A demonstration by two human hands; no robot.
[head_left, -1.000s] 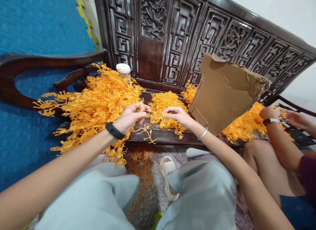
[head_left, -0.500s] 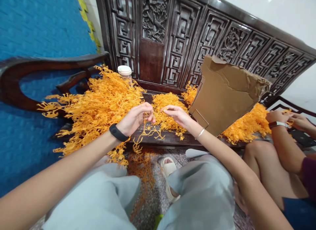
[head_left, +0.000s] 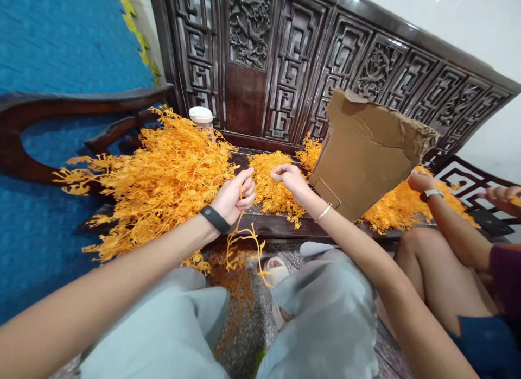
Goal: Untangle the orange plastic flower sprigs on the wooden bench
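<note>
Above the front edge of the bench [head_left: 280, 226]: left hand [head_left: 235, 196] with fingers curled closed round the stem of an orange sprig [head_left: 231, 250], thumb uppermost; branches of the sprig hanging free below the fist, over the floor [head_left: 253, 327], and partly in line with a pale sandal [head_left: 277, 271]. To the right, apart from the left hand: right hand [head_left: 293, 179] with thumb and fingertips in a narrow pinch near a small orange heap [head_left: 277, 197]; presence of any fragment between the tips impossible to tell. On the left of the seat: large orange pile [head_left: 171, 178] of similar branching pieces, tangled and spilling past the edge, with a white-lidded container [head_left: 201, 115] behind. Beyond the right wrist: tilted cardboard sheet [head_left: 366, 156], then a further orange heap [head_left: 393, 208] near a co-worker's hand [head_left: 421, 181].

Possible faults, by judgement: (a) snagging of the dangling branches on the pile or the trousers [head_left: 163, 319], from so much loose length below the fist; (b) snapping of the thin stem, from a hard squeeze or sharp tug; (c) loss of small pieces among the orange scraps [head_left: 233, 303] underfoot, from a release short of the heap; (d) toppling of the cardboard sheet, from a knock by the right forearm [head_left: 358, 254].
</note>
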